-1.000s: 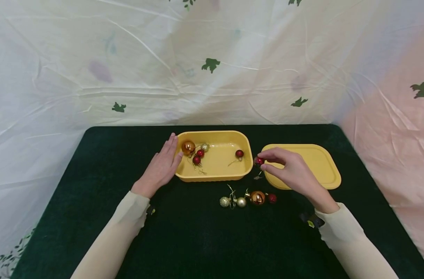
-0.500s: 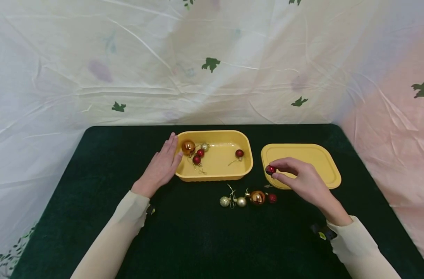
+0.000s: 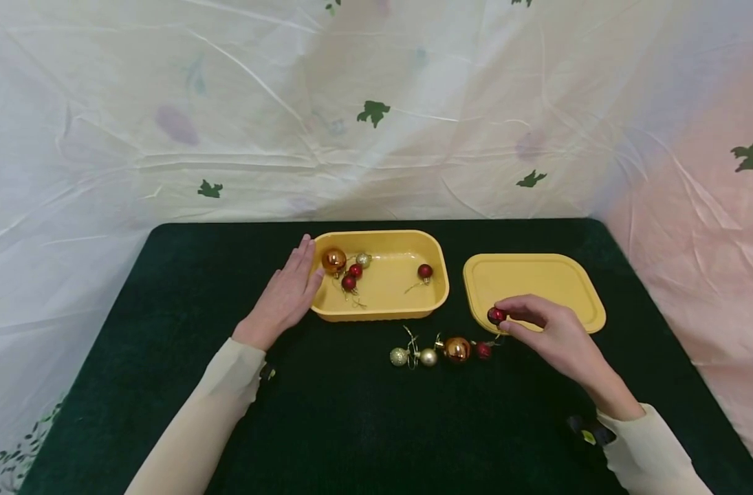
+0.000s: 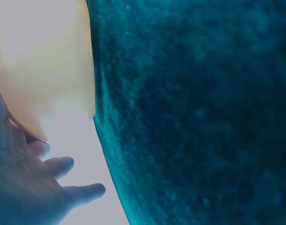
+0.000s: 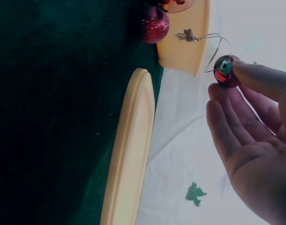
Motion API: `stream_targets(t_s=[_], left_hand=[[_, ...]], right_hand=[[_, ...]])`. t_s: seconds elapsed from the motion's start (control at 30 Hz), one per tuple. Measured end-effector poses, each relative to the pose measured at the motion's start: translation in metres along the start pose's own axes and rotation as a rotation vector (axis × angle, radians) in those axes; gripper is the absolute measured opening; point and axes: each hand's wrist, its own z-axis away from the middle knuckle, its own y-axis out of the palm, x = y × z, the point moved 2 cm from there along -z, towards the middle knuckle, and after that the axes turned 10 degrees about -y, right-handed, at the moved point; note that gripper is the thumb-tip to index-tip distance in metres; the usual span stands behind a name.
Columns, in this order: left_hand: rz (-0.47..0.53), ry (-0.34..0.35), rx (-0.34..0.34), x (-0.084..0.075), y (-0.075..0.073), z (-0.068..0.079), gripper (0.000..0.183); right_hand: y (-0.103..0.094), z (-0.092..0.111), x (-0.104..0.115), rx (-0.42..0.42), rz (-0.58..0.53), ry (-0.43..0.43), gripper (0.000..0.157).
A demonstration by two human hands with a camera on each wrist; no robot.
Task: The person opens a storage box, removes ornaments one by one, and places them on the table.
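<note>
Between thumb and fingers my right hand (image 3: 552,337) pinches a shiny red bauble (image 3: 496,315) over the near-left edge of the yellow lid (image 3: 549,275). A gold string loop (image 5: 219,38) dangles from its cap in the right wrist view. My left hand (image 3: 283,295) lies with straight fingers against the left end of the yellow box (image 3: 382,316). Inside that box, a copper bauble (image 3: 333,260), a pale gold bauble (image 3: 364,260) and two red ones sit at the left; another red bauble (image 3: 425,271) lies toward the right.
In front of the box runs a row on the dark green cloth (image 3: 351,426): a glittery gold bauble (image 3: 399,357), a smooth gold bauble (image 3: 428,357), a larger copper bauble (image 3: 457,350) and a glittery red bauble (image 3: 483,350). A pale curtain (image 3: 258,137) hangs behind.
My right hand has drawn back to the right and nearer with the red bauble, from beside the box's right end to over the lid's near-left edge. The left hand stays where it was.
</note>
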Motion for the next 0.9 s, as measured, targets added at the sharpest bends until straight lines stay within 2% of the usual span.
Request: stream_targets(t_s=[0.53,0.9], left_hand=[[-0.001,-0.006,-0.002,-0.001,-0.002,0.002,0.07],[0.003,0.0,-0.005,-0.001,-0.002,0.003,0.07]], right_hand=[[0.0,0.018,-0.009,0.034,0.055,-0.009,0.026],[0.001,0.031,-0.012,0.048,0.044,0.042,0.028]])
